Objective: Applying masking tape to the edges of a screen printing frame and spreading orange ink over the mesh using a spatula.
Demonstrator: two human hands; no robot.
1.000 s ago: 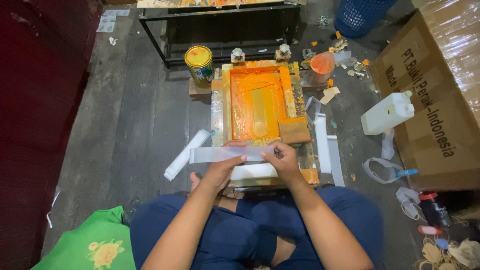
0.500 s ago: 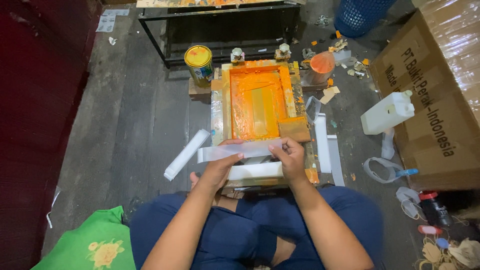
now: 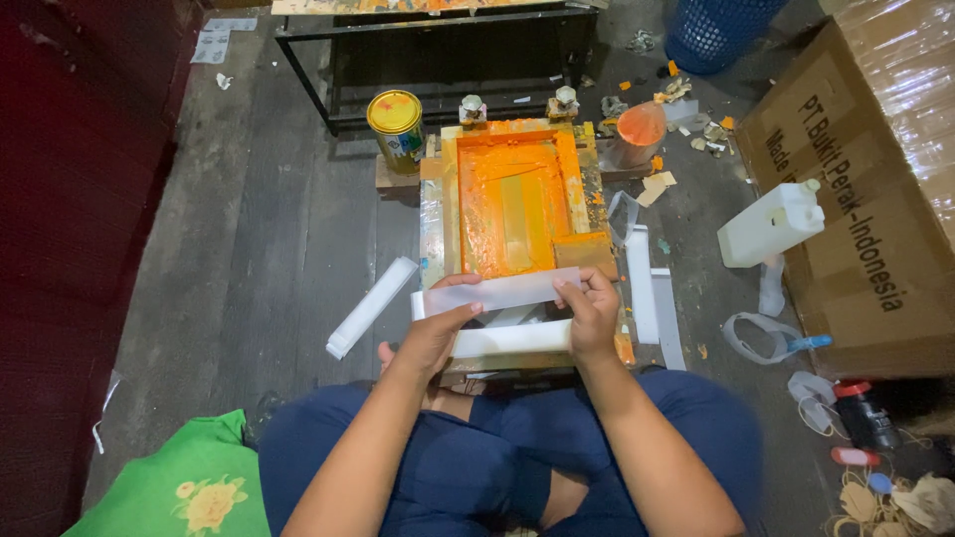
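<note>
Currently both hands grip one long white strip [image 3: 497, 292], held level just above the near edge of the orange-stained printing frame [image 3: 512, 204]. Left hand [image 3: 433, 338] pinches the strip's left end, thumb on top, fingers wrapped under. Right hand [image 3: 594, 316] clamps the right end the same way. Hands are well apart, one at each end of the strip.

Beneath the hands a second white bar [image 3: 512, 340] lies on the board, partly hidden by the fingers.

Surroundings, taken from the strip:
- 12 o'clock: frame coated in orange ink; two small metal clamps [image 3: 472, 106] at its far edge; black metal rack [image 3: 438, 40] beyond.
- 11 o'clock: yellow-lidded paint tin [image 3: 395, 124], touching the board's corner.
- 1 o'clock: orange-smeared cup [image 3: 640, 131], scraps of paper around it.
- 3 o'clock: two white strips [image 3: 642, 283] lying lengthwise beside the frame; farther out, white plastic jug [image 3: 771, 225] against a cardboard box [image 3: 875, 189].
- 9 o'clock: white tube [image 3: 371, 306], tilted on the dark wooden floor [image 3: 249, 249].
- 7 o'clock: green cloth [image 3: 179, 487] beside the person's knee.
- 1 o'clock, far: blue basket [image 3: 721, 30].

Person sits cross-legged in dark blue trousers [image 3: 477, 462].
</note>
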